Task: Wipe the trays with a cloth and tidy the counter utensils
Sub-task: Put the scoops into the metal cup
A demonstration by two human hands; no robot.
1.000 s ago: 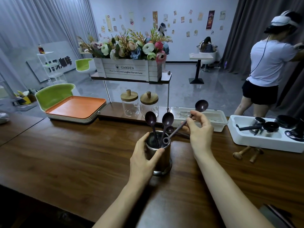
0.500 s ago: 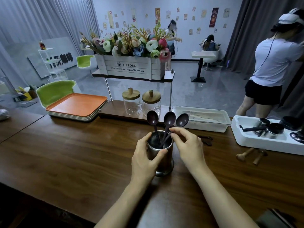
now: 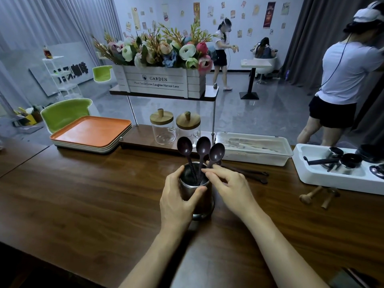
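Head view. A steel cup (image 3: 204,202) stands upright on the wooden surface (image 3: 83,200), at the centre of the frame. The left hand (image 3: 176,202) grasps the cup from its 9 o'clock side, fingers wrapped round the far wall and thumb pressed on the near wall below the rim.

Three dark spoons stand in the cup, handles down and bowls up, fanned toward 12 o'clock: left spoon (image 3: 184,145), middle spoon (image 3: 203,144), right spoon (image 3: 216,152). The right hand (image 3: 230,186) sits at the cup's 2 o'clock edge with curled fingertips against the right spoon's handle. The handle passes behind the fingers, so it cannot be told whether they pinch it or only touch it.

At 10 o'clock from the cup, well apart, lies a stack of trays (image 3: 91,133), the top one orange. At 12 o'clock two lidded glass jars (image 3: 163,129) stand under a shelf that bears a flower box (image 3: 164,82). At 1 o'clock sits a clear lidded box (image 3: 255,152). At 3 o'clock dark utensils (image 3: 253,174) lie flat on the surface just beyond the right hand. Farther along at 3 o'clock a white bin (image 3: 324,179) holds metal jugs, and two wooden pieces (image 3: 311,196) lie just in front of it. A person (image 3: 342,80) stands beyond the surface at 2 o'clock.
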